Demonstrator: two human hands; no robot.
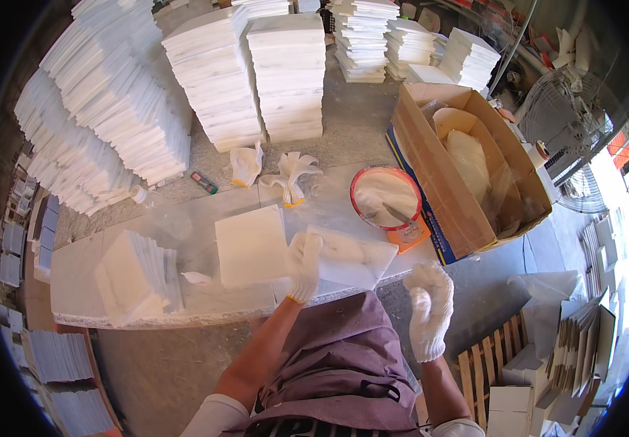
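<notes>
Both my hands wear white knitted gloves. My left hand (303, 266) grips the left edge of a white marble tile (354, 256) with faint grey veins, held tilted near the front edge of the table. Off the tile's right corner is my right hand (429, 309), its fingers curled in; whether anything is inside them is hidden. Left of my left hand, a squarish white tile (251, 246) lies on the table. Beyond the held tile stands a red-rimmed tub (386, 195) of white powder or paste with a blade-like tool in it.
Leaning tiles (136, 277) stand at the table's left. Tall tile stacks (285, 80) line the back. Two loose gloves (289, 178) and a small red-green tool (203, 183) lie mid-table. A cardboard box (438, 171) stands right, by a fan (565, 109). A wooden pallet (485, 364) is at lower right.
</notes>
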